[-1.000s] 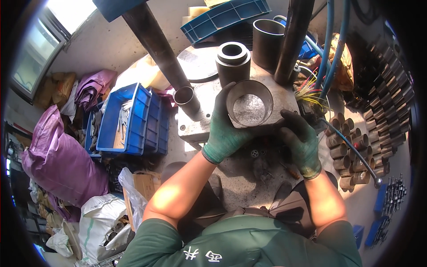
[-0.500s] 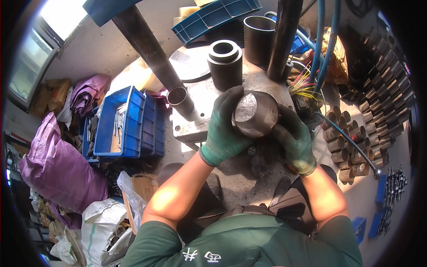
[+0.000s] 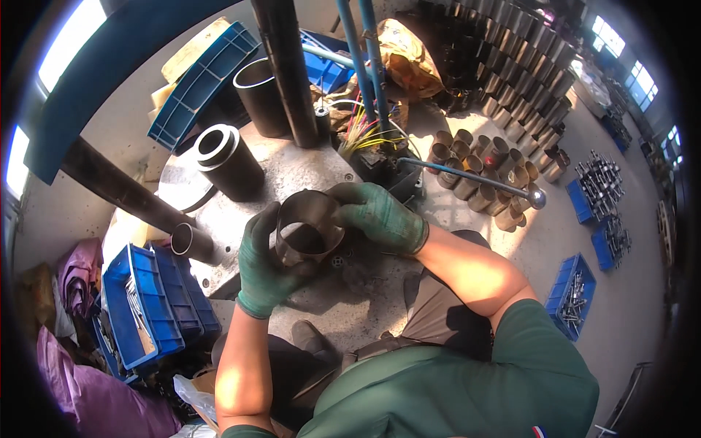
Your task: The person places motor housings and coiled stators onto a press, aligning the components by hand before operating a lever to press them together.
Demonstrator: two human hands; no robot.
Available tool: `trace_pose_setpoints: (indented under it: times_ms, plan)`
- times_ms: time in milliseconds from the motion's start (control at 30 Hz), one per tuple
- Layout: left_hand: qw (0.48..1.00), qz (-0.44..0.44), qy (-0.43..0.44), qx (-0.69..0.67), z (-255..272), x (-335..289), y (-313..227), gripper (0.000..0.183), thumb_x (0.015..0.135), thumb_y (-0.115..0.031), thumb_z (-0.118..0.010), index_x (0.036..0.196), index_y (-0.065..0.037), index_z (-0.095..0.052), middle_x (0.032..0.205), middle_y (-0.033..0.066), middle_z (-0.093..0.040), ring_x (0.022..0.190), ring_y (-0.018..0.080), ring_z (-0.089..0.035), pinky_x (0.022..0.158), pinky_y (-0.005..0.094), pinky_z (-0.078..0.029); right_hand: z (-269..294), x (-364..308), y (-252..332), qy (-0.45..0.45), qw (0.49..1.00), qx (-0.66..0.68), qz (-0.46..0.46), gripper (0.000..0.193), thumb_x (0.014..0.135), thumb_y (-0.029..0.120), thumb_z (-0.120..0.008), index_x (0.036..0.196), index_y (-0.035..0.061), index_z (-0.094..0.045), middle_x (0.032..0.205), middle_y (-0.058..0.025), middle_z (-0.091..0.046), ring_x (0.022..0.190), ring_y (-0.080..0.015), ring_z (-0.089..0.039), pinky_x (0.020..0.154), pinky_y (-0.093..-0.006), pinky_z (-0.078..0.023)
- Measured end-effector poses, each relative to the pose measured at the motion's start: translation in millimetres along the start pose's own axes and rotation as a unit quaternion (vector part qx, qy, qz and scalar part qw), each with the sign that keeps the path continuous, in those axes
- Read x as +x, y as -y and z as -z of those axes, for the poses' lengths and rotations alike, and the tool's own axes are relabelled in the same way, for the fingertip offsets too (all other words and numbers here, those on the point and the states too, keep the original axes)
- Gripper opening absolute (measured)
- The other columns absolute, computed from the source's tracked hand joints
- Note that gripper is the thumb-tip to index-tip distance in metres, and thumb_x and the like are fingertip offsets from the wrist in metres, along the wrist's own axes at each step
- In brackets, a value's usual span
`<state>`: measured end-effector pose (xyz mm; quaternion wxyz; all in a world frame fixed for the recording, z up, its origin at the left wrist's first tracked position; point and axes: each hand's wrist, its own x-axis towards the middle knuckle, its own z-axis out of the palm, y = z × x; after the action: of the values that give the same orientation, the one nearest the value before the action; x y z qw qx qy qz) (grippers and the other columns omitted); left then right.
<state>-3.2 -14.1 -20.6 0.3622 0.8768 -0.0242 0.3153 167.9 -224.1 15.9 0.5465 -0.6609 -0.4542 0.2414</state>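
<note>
A short, wide steel tube [image 3: 322, 217] is held between both hands just over the near edge of the metal work plate [image 3: 281, 162], its open end facing up toward me. My left hand [image 3: 261, 269], in a green glove with darkened fingers, wraps around the tube's left side. On the opposite side, my right hand [image 3: 381, 218], gloved the same way, grips the rim with bent fingers. Beyond them on the plate stands a dark cylinder with a stepped, ring-shaped top [image 3: 235, 169]. A larger dark tube [image 3: 261, 101] is behind it.
Dark posts [image 3: 288, 73] rise from the plate. A lever with a ball end [image 3: 537, 197] reaches out at right, above several upright steel tubes [image 3: 482, 164]. More tubes are stacked behind. Blue bins [image 3: 142, 306] hold rods at left; another parts bin [image 3: 571, 296] sits on the floor at right.
My view has swung to the right, so the plate and posts appear farther left. The tube stays in both hands and now tilts more upright, with my right hand higher on its rim.
</note>
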Motion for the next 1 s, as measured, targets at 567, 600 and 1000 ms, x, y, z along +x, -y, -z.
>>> trace_pose_setpoints:
  times_ms: [567, 600, 1000]
  plan:
    - [0.939, 0.116, 0.177, 0.273, -37, -5, 8, 0.050, 0.088, -0.024, -0.080, 0.131, -0.002, -0.063, 0.121, 0.0234, -0.066, 0.116, 0.0431, -0.060, 0.102, 0.0521, -0.050, 233, -204, -222, -0.231, 0.841, 0.068, -0.484, 0.003, 0.089, 0.011, -0.063, 0.089, 0.0078, -0.063, 0.065, -0.0056, -0.058, 0.048, -0.0150, -0.053, 0.042, -0.0303, -0.039]
    - [0.935, 0.116, 0.168, 0.289, -42, -6, 9, 0.049, 0.088, -0.023, -0.079, 0.129, -0.002, -0.063, 0.121, 0.0239, -0.066, 0.116, 0.0429, -0.060, 0.102, 0.0518, -0.050, 243, -226, -248, -0.279, 0.819, 0.117, -0.488, 0.003, 0.091, 0.013, -0.062, 0.089, 0.0105, -0.060, 0.064, -0.0031, -0.054, 0.047, -0.0137, -0.050, 0.041, -0.0294, -0.036]
    - [0.918, 0.068, 0.145, 0.362, -60, -25, 23, 0.057, 0.082, -0.019, -0.079, 0.132, -0.002, -0.056, 0.127, 0.0221, -0.061, 0.118, 0.0448, -0.057, 0.102, 0.0551, -0.047, 320, -237, -400, -0.709, 0.609, 0.242, -0.262, 0.009, 0.089, 0.008, -0.066, 0.096, 0.0066, -0.060, 0.063, -0.0144, -0.061, 0.043, -0.0263, -0.056, 0.038, -0.0400, -0.042]
